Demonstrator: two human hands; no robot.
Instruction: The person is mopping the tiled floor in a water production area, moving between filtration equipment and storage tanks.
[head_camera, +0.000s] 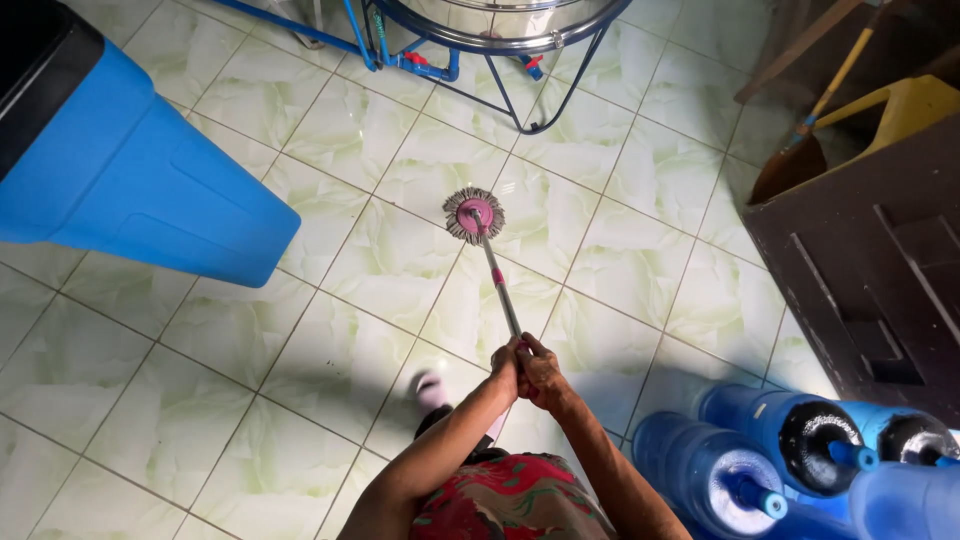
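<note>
2 hands (527, 368) in grip on mop (474, 215) handle, head ahead.

This looked like the work area of a drinking-water refill shop rather than a living room. The floor (330, 250) was laid with glossy pale green marbled tiles. Several large blue water jugs (770, 450) lay clustered on their sides at the lower right, their necks and caps showing. A big stainless steel tank (500, 25) stood at the top on a blue metal frame (545, 100) with blue piping beside it. A large blue plastic container (130, 180) filled the left side, and a dark wooden cabinet (870, 270) stood at the right, with a broom (800, 150) leaning near it.
</note>
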